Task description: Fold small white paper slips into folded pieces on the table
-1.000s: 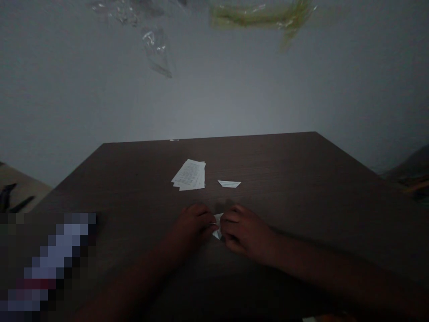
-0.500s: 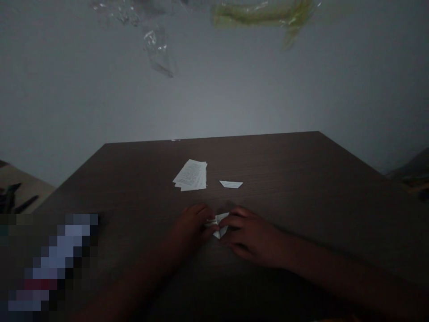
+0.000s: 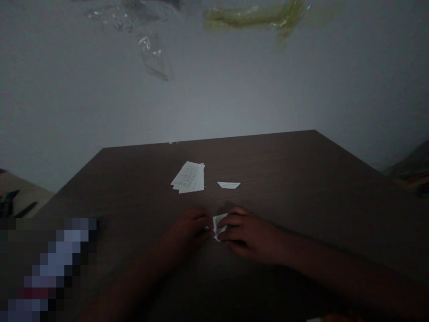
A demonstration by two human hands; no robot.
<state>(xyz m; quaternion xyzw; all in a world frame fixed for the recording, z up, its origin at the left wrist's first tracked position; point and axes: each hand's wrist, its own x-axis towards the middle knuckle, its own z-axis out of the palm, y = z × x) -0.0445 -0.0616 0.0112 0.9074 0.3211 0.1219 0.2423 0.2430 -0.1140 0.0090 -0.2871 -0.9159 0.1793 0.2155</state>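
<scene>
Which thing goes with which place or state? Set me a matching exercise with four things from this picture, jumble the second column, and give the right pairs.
Things
1. Printed sheets
2. Narrow folded paper
3. Partly folded paper
4. Shiny strip

Places and states
A. Between the left hand and the right hand, touched by both
B. Yellowish, high on the wall
C. Overlapping in a loosely fanned pile
D. Lying alone on the table, beyond the hands

Right pairs: 1-C, 2-D, 3-A, 4-B
</scene>
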